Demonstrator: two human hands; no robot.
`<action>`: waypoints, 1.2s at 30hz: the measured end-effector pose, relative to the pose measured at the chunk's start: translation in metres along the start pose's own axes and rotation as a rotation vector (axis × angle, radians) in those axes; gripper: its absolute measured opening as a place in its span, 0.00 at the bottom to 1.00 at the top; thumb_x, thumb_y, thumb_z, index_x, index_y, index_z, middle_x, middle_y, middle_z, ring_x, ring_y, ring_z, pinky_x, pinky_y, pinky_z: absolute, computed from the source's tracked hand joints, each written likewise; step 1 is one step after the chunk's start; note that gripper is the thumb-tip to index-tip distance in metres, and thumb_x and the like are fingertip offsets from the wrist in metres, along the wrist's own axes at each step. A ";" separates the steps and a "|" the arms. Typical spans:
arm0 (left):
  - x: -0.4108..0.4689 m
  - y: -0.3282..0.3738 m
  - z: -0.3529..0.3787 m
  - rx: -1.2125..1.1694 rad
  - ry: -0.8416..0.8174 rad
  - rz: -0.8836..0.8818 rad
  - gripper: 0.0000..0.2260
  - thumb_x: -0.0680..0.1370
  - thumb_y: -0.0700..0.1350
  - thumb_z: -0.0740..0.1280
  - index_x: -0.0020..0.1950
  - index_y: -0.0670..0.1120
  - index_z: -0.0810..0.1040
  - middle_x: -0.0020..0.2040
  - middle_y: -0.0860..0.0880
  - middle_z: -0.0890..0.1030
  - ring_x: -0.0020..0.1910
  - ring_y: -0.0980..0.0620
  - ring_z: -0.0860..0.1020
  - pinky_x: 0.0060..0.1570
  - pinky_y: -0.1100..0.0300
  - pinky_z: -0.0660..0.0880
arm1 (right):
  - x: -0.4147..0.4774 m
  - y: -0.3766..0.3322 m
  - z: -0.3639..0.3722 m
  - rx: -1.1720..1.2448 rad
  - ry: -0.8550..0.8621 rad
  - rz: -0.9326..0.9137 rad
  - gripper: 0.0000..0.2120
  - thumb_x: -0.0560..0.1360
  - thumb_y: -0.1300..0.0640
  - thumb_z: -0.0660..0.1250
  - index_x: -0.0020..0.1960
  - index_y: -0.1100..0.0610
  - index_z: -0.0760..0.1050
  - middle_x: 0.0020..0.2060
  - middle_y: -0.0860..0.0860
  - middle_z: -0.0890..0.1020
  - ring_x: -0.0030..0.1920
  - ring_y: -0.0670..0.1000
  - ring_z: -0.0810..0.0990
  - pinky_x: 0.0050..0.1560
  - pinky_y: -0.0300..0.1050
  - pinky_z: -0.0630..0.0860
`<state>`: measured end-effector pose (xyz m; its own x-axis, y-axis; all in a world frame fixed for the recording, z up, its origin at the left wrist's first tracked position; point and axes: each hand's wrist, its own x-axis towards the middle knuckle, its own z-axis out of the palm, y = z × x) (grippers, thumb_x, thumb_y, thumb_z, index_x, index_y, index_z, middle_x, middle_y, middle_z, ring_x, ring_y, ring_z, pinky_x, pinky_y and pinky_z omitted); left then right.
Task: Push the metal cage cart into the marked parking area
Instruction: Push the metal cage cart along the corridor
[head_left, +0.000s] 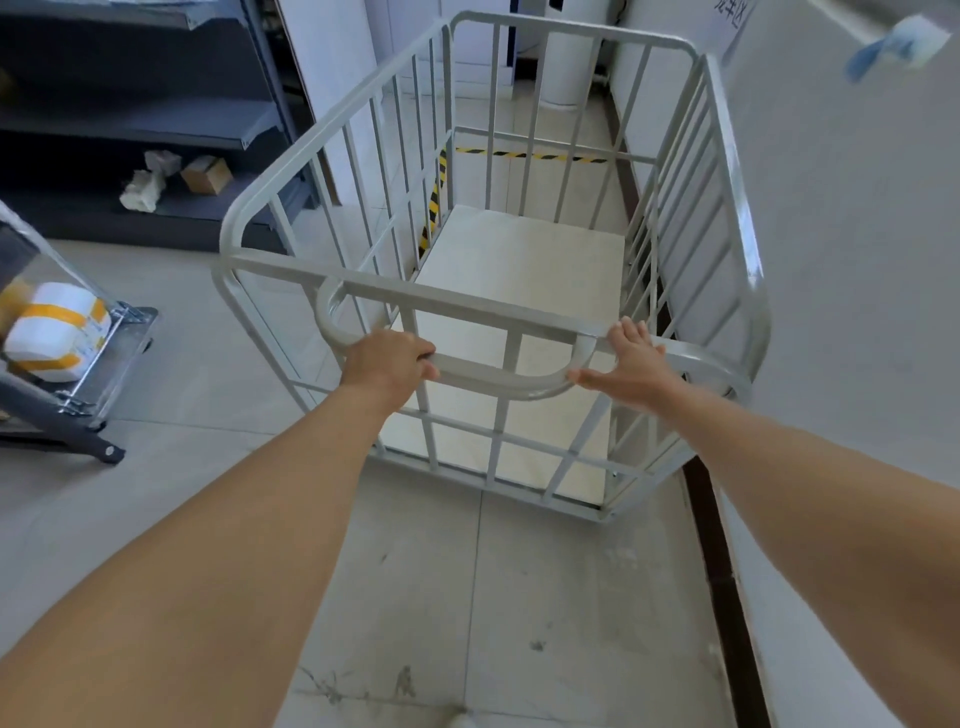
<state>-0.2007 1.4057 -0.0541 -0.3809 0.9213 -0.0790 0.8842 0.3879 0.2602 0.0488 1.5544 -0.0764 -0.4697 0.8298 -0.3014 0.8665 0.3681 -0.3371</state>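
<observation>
The pale grey metal cage cart (727, 156) stands in front of me, empty, with a cream floor panel. Its curved push handle (498, 376) runs along the near side. My left hand (387, 366) is wrapped around the handle's left part. My right hand (631, 366) rests flat against the handle's right bend with fingers spread, not gripping. Yellow-and-black striped floor tape (434, 208) shows through the cart's bars along its left side and across the far end (530, 154), marking the parking area. The cart's right side is close to the wall.
A white wall (857, 312) with a dark baseboard runs along the right. Dark shelving (130, 119) with a small cardboard box stands at the left. A low trolley (88, 374) carrying white rolls with yellow bands sits at the near left. A white column (566, 62) stands beyond the cart.
</observation>
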 end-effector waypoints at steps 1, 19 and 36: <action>0.015 0.002 -0.002 0.008 -0.001 0.004 0.10 0.79 0.46 0.62 0.52 0.47 0.82 0.49 0.47 0.83 0.51 0.47 0.76 0.43 0.58 0.66 | 0.014 0.001 -0.006 0.004 -0.001 0.006 0.48 0.73 0.36 0.64 0.79 0.60 0.42 0.78 0.55 0.42 0.78 0.55 0.38 0.74 0.54 0.37; 0.225 0.070 0.004 0.089 0.033 -0.010 0.11 0.80 0.46 0.60 0.52 0.46 0.82 0.48 0.49 0.84 0.50 0.45 0.79 0.48 0.53 0.73 | 0.210 0.056 -0.096 0.064 0.035 -0.040 0.46 0.75 0.40 0.64 0.78 0.60 0.43 0.78 0.56 0.43 0.77 0.54 0.36 0.75 0.54 0.35; 0.431 0.080 -0.008 0.196 0.066 0.076 0.12 0.81 0.49 0.59 0.51 0.47 0.80 0.47 0.48 0.84 0.49 0.45 0.79 0.45 0.55 0.73 | 0.405 0.067 -0.170 0.002 0.041 -0.013 0.47 0.73 0.38 0.65 0.78 0.61 0.47 0.78 0.56 0.47 0.78 0.56 0.40 0.76 0.56 0.39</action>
<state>-0.2959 1.8337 -0.0591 -0.3223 0.9466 -0.0010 0.9442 0.3216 0.0708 -0.0550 1.9863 -0.0694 -0.4740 0.8411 -0.2604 0.8598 0.3784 -0.3428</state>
